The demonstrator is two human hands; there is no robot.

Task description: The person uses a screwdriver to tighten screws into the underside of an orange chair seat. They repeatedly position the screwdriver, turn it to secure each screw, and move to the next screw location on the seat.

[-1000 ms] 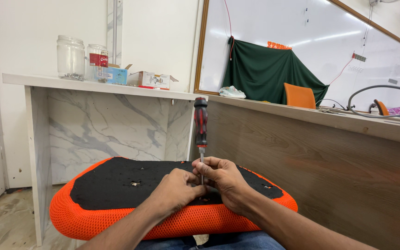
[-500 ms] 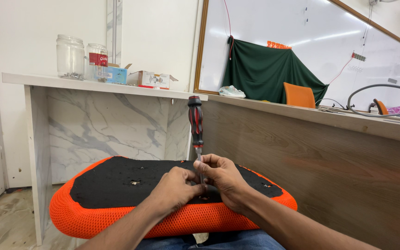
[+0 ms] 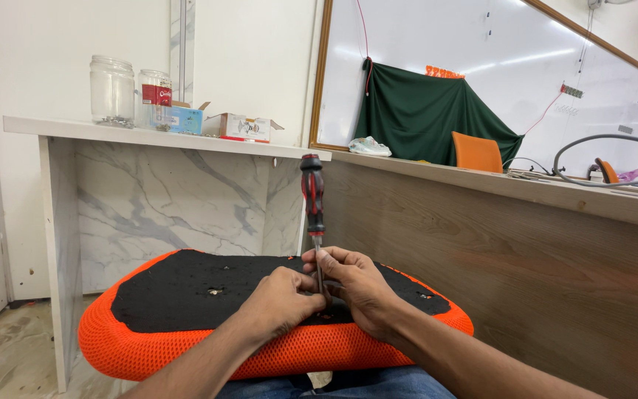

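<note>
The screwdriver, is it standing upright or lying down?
Upright: the screwdriver has its handle pointing up, shaft pinched low between both hands over the orange cushion.

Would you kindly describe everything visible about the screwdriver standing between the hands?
The screwdriver stands upright, with a black-and-red moulded handle on top and a thin metal shaft below. The shaft runs down between the left hand and the right hand, whose fingertips pinch it low. Its tip, hidden by the fingers, meets the black underside of an orange mesh seat cushion.

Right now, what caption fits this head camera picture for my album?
Both hands, left hand and right hand, steady an upright red-and-black screwdriver on an orange-and-black seat cushion.
</note>
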